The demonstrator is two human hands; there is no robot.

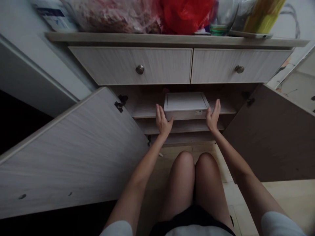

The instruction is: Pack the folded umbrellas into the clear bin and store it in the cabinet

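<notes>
A flat white lidded box [186, 101] lies on the upper shelf [147, 112] inside an open cabinet, with a small label on the right of its front. My left hand [163, 121] is at its left front corner, fingers stretched out along the side and thumb spread across the front. At the right front corner is my right hand [213, 116], open too, its thumb by the corner and its fingers pointing up and away. Whether either palm presses on the box I cannot tell.
Two cabinet doors, the left [81, 157] and the right [273, 137], stand swung open beside my arms. Above are two drawers [162, 65] with round knobs. Plastic bags [187, 14], a glass [220, 19] and a white container [55, 14] crowd the top. Lower shelves [184, 126] show beneath.
</notes>
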